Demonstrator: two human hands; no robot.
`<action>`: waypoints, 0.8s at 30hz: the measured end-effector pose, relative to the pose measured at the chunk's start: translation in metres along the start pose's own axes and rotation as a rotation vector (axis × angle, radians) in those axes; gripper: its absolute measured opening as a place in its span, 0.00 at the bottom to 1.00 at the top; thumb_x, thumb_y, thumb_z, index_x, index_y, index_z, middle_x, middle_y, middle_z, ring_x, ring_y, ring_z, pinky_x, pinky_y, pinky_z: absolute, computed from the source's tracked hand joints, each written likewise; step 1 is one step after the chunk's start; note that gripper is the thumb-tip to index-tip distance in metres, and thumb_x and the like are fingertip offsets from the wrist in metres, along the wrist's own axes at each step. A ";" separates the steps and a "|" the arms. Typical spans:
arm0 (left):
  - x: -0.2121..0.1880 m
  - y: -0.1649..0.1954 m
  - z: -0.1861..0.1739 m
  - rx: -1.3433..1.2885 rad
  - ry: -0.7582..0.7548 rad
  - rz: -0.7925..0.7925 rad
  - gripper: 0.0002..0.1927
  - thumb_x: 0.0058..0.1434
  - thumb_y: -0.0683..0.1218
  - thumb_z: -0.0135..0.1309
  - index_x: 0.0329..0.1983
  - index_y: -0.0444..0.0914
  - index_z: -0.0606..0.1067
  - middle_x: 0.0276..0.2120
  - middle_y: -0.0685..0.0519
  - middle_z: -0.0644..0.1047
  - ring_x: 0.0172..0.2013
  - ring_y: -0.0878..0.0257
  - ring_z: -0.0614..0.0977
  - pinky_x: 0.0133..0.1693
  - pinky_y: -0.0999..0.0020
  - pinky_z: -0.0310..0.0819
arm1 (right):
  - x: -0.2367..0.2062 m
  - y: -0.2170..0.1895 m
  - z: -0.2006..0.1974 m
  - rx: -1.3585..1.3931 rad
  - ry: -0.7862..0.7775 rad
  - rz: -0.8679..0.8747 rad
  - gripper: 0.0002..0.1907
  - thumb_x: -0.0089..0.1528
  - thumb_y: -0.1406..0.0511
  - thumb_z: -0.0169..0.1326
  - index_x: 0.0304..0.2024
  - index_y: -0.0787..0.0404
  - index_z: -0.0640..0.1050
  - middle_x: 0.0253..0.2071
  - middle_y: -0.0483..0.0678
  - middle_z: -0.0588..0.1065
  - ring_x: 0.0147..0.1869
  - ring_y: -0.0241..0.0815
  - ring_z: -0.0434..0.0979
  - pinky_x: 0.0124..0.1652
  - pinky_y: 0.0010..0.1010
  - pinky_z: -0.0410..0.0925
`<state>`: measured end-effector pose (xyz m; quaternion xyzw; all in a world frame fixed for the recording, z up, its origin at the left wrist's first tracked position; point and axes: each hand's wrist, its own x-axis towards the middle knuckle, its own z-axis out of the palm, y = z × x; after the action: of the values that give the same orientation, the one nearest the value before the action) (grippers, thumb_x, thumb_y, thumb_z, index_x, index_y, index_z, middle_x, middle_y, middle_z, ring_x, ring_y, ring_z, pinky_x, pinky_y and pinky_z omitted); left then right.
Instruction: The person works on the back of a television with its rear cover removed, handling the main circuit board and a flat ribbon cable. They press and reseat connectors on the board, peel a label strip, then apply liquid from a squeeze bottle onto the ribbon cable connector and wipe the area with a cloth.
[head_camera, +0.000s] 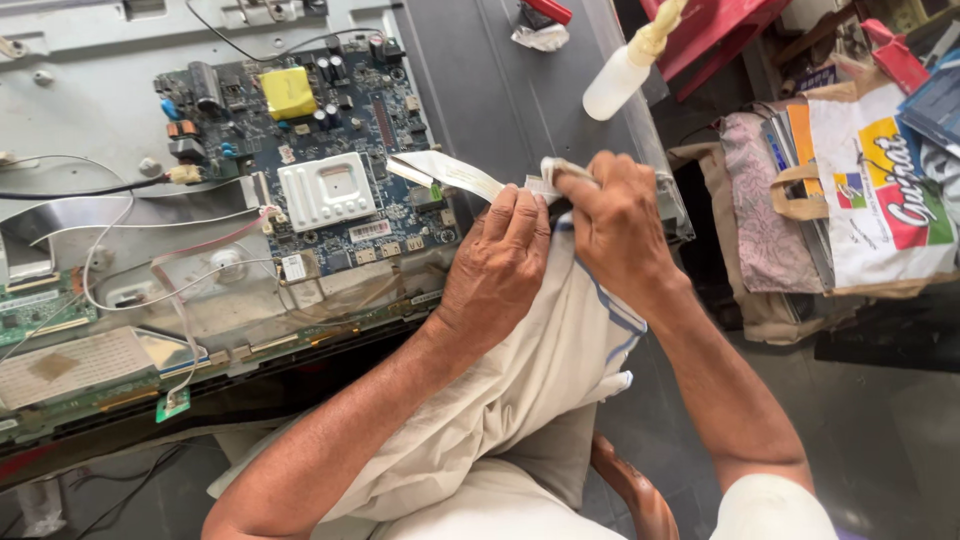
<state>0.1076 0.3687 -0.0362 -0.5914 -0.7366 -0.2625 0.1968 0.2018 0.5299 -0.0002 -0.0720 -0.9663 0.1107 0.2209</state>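
Two bare hands meet at the centre of the frame over the edge of an opened flat-panel chassis (80, 70). The left hand (500, 265) is closed, pinching a white flat ribbon cable (450, 172) near its free end; the cable runs up and to the left toward the blue main circuit board (340, 150), so holding it close to the tip appears to keep that end taut and steady. The right hand (615, 225) is also closed, fingers curled around a bunched corner of white cloth (530, 380) and pressing it against the cable end, just right of the left hand's fingertips. The rest of the cloth drapes down across the lap toward the lower centre, out of the way of the board. A white squeeze bottle (620, 75) lies at upper centre-right, within reach. Printed bags (860, 190) stand at the right edge, well apart.
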 end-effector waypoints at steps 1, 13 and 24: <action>0.000 0.001 0.000 -0.006 0.000 -0.004 0.25 0.57 0.37 0.52 0.58 0.21 0.72 0.55 0.35 0.72 0.61 0.44 0.73 0.63 0.57 0.71 | 0.001 0.000 0.001 0.008 0.005 0.023 0.16 0.61 0.77 0.54 0.51 0.62 0.83 0.36 0.49 0.69 0.46 0.51 0.69 0.50 0.42 0.60; 0.001 -0.002 0.000 -0.014 0.022 -0.001 0.25 0.58 0.37 0.52 0.59 0.21 0.72 0.56 0.35 0.72 0.61 0.44 0.73 0.62 0.58 0.73 | 0.005 -0.002 -0.001 0.034 0.148 0.008 0.17 0.60 0.79 0.52 0.50 0.68 0.81 0.34 0.54 0.68 0.40 0.54 0.70 0.40 0.45 0.62; -0.001 -0.001 0.001 -0.107 -0.043 -0.027 0.25 0.59 0.33 0.51 0.62 0.22 0.70 0.58 0.34 0.71 0.63 0.42 0.72 0.63 0.56 0.72 | -0.089 -0.002 -0.032 1.130 0.391 0.698 0.14 0.66 0.74 0.47 0.54 0.66 0.76 0.34 0.44 0.76 0.35 0.32 0.75 0.38 0.23 0.71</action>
<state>0.1065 0.3679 -0.0378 -0.5967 -0.7334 -0.2915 0.1453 0.2950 0.5173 -0.0081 -0.2712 -0.6233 0.6466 0.3463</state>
